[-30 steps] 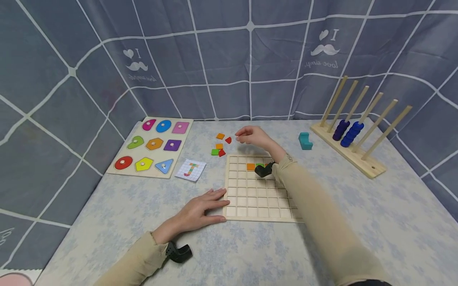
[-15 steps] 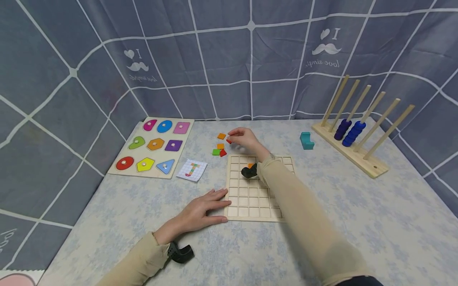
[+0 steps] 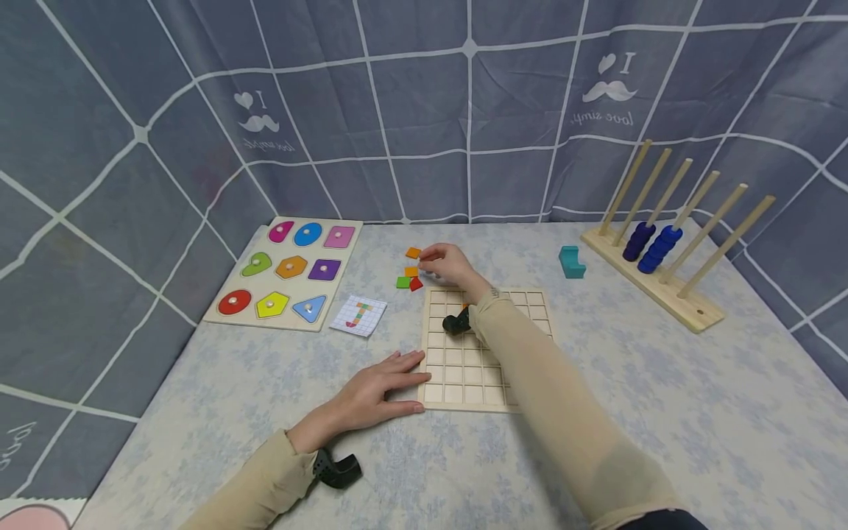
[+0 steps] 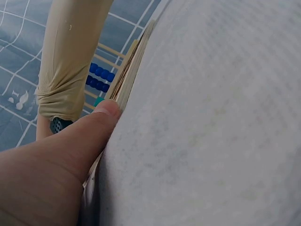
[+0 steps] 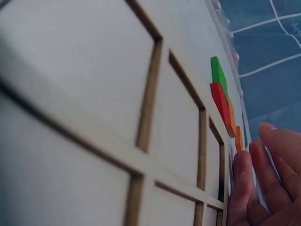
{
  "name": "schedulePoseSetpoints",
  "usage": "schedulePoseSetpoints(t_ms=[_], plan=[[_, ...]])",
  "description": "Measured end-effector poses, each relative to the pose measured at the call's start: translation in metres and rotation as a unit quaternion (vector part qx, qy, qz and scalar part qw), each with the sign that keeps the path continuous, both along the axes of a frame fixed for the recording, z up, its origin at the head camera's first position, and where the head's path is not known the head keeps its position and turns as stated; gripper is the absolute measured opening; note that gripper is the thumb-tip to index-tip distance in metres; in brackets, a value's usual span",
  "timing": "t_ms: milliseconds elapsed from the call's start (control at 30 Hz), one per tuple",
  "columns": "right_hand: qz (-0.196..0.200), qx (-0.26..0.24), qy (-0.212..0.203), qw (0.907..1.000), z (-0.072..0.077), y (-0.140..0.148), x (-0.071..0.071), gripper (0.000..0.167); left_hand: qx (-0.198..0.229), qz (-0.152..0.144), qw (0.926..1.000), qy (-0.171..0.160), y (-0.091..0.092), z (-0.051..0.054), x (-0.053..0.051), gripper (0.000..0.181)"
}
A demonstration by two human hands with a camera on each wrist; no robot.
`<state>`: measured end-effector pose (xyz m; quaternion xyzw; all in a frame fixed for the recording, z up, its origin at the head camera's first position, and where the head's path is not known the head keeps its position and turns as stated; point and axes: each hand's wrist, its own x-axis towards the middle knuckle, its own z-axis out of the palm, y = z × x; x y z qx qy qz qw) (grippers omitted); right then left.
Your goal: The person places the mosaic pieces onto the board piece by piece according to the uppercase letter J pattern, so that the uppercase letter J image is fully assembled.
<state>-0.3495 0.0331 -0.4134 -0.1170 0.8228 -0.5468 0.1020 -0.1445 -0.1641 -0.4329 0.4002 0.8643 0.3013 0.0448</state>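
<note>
My left hand (image 3: pixel 371 390) lies flat with fingers spread, its fingertips on the left edge of the wooden grid board (image 3: pixel 457 406). In the left wrist view the thumb (image 4: pixel 80 141) touches the board's side. Beyond the board's far edge, my right hand (image 3: pixel 449 265) reaches down beside loose tiles: two orange tiles (image 3: pixel 411 271), a green tile (image 3: pixel 403 282) and a red tile (image 3: pixel 416 283). Its fingers (image 5: pixel 242 165) are bent in the right wrist view; whether they pinch a tile is hidden. An orange tile (image 3: pixel 465 305) on the board shows partly behind the right wrist.
A pattern card (image 3: pixel 358 316) lies left of the board, near a knobbed shape puzzle (image 3: pixel 318 299). On the right stand a teal block (image 3: pixel 571 263) and a wooden peg rack (image 3: pixel 689 313) with blue beads. A patterned curtain (image 3: pixel 424 110) rises behind the table.
My right hand has moved left and slightly nearer to me, over the spot where a second red tile lay; that tile is now out of sight. My left hand has stayed put.
</note>
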Motion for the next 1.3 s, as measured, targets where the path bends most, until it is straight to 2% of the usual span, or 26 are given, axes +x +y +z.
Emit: schedulePoseSetpoints(t_ms=[200,500,833,1133,1300], plan=[[0.012,0.040,0.023,0.9988,0.002,-0.003,0.004,0.027,0.000,0.000,1.0000,0.003,0.000,0.000,0.000,0.052],[0.023,0.072,0.054,0.9957,0.003,-0.007,0.005,0.026,-0.001,0.002,1.0000,-0.001,0.000,0.000,0.000,0.052],[0.028,0.108,0.058,0.9921,0.002,-0.010,0.004,0.026,0.002,-0.003,1.0000,0.004,0.000,-0.001,-0.001,0.051],[0.025,0.150,0.071,0.9859,0.006,-0.013,0.010,0.025,0.004,-0.004,0.9999,0.010,0.000,0.000,0.000,0.050],[0.017,0.143,0.063,0.9876,0.006,-0.014,0.012,0.024,0.004,-0.005,0.9999,0.013,0.000,0.000,0.000,0.050]])
